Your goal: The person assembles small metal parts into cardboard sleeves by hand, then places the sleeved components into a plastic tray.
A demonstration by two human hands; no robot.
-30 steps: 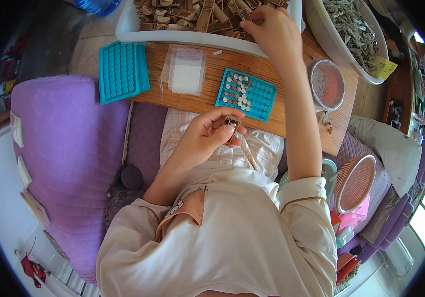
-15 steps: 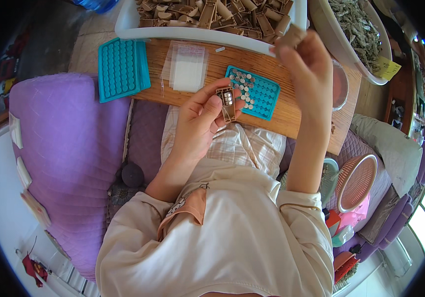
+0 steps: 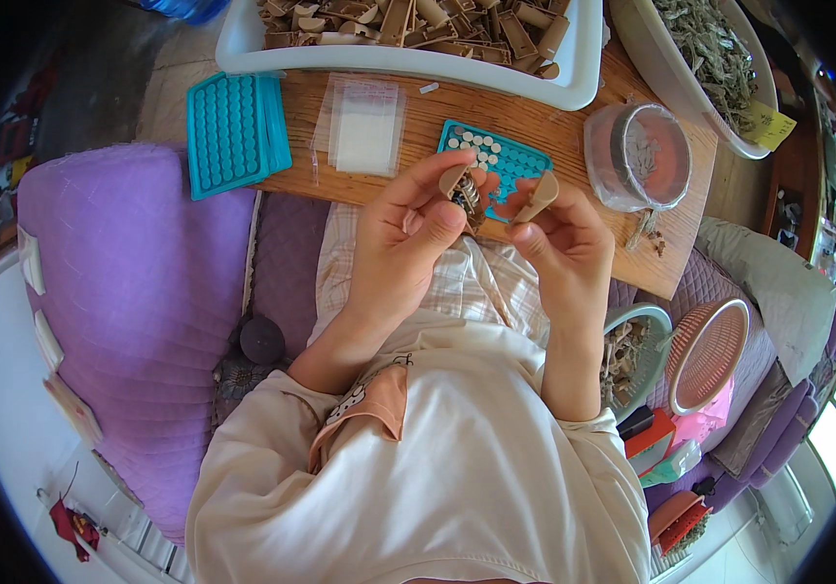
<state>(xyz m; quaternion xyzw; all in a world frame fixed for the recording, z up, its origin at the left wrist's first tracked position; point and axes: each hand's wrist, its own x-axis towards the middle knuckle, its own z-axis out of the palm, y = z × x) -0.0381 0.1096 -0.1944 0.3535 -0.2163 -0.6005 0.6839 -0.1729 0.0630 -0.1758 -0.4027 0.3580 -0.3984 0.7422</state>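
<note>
Above my lap, my left hand point(image 3: 400, 238) grips a small brown plastic casing point(image 3: 452, 179), tilted, with shiny metal parts inside it. A little to its right, my right hand point(image 3: 574, 248) pinches a curved brown plastic cover point(image 3: 538, 198) between thumb and fingers. The cover and the casing are close together but apart. Just beyond both hands lies a teal tray point(image 3: 525, 156) with round pockets and several small whitish discs point(image 3: 481, 146) on its left part. My fingers and the brown pieces hide its near edge.
A white bin point(image 3: 408, 64) full of brown plastic pieces stands at the far side of the wooden table point(image 3: 666, 248). Stacked teal trays point(image 3: 228, 136) and clear bags point(image 3: 364, 127) lie left. A round clear container point(image 3: 637, 161) and a large tub point(image 3: 671, 73) sit right.
My right hand has come down from the white bin's edge toward my left hand, bringing the brown cover. My left hand has turned the casing. The round container now shows fully.
</note>
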